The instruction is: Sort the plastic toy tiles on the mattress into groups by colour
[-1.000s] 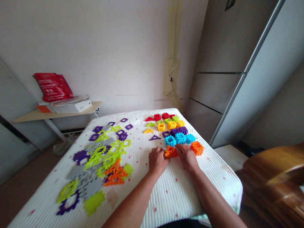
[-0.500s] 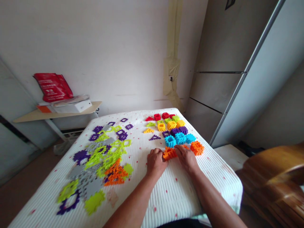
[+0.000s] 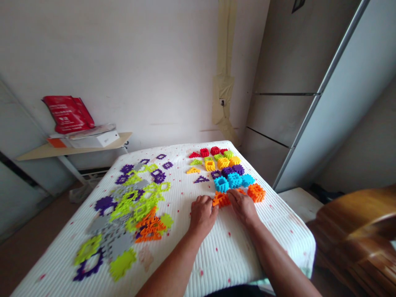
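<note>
Left hand [image 3: 202, 213], loosely curled, beside orange toothed plastic pieces [image 3: 220, 199]; right hand [image 3: 243, 206], bent over them; both holds unclear; white ribbed cloth [image 3: 278, 218] edge farther right.

Right hand [image 3: 243, 206] covers part of the toothed orange pieces [image 3: 220, 199] on the worktop [image 3: 229, 255]; grip under its fingers hidden. Left hand [image 3: 203, 213]: contact with those pieces unclear. Forearms [image 3: 176, 264] cut off by bottom edge. Right of the worktop, wooden furniture [image 3: 361, 218] blurred, cut by right edge. Beyond worktop's right side, refrigerator [image 3: 283, 115] top cut off. Left of worktop, red bag [image 3: 64, 113] print unreadable.
</note>
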A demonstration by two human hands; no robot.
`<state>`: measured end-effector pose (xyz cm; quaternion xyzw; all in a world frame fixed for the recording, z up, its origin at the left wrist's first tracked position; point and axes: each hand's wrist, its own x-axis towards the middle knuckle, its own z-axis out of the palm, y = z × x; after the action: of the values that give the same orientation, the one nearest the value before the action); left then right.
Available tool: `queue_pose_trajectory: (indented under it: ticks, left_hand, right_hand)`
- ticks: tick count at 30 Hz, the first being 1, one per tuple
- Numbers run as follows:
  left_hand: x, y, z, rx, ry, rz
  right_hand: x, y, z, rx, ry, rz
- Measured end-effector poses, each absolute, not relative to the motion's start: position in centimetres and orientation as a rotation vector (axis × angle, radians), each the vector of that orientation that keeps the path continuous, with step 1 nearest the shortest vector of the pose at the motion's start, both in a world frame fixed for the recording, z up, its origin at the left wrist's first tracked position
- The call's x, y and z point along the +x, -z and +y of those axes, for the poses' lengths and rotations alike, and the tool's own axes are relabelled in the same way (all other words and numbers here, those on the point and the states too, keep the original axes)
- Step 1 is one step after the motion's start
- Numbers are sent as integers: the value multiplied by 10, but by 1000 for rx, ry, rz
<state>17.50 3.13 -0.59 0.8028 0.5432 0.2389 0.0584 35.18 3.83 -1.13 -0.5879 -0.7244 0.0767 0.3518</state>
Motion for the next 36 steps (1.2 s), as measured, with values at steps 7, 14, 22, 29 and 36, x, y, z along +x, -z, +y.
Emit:
queue_pose_trajectory:
  ticks: [7, 14, 22, 29, 36]
  left_hand:
    - [178, 5, 30, 2479, -676, 1696]
    - [179, 8, 31, 2489, -685, 1711]
    - [179, 9, 32, 2444, -736, 1701]
    - [177, 8, 30, 2423, -796, 1647]
    - [179, 8, 30, 2454, -786, 1678]
  right_hand:
    - [351, 8, 37, -1530, -202, -1877]
    - [350, 9, 36, -1530, -170, -1860]
    - [352, 11, 37, -1523, -179, -1858]
    - [352, 10, 36, -1533, -155, -1856]
    - [350, 8, 35, -1538, -155, -1856]
